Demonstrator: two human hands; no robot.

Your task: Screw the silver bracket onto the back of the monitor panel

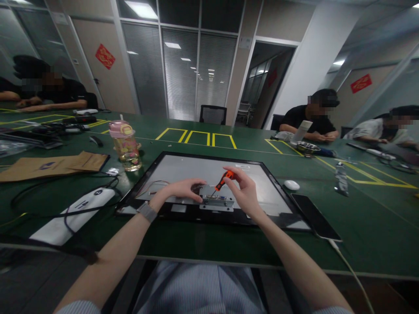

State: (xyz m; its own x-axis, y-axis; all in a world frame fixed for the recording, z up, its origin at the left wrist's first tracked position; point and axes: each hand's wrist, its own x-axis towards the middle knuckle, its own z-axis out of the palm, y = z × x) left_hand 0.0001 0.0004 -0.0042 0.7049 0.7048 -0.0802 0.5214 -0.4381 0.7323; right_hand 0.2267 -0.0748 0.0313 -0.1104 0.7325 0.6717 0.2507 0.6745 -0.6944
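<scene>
My right hand (244,192) is closed around the orange and black handle of a screwdriver (224,179). The screwdriver slants down to the left, its thin shaft reaching a metal bracket (216,206) with connectors along it. At the bracket's left end, my left hand (183,190) curls its fingers and thumb around the edge. The bracket rests on the near part of a flat display panel (183,168) with a black frame and grey back. Thin wires (153,186) lie on the panel, left of my left hand. The screwdriver's exact tip contact is too small to tell.
A white power bank-like box (77,213) with cables and a pink-lidded bottle (126,146) stand left, near a brown paper bag (55,165). To the right are a phone (314,216) on a cable and a white earbud case (291,185). Several people sit across the table.
</scene>
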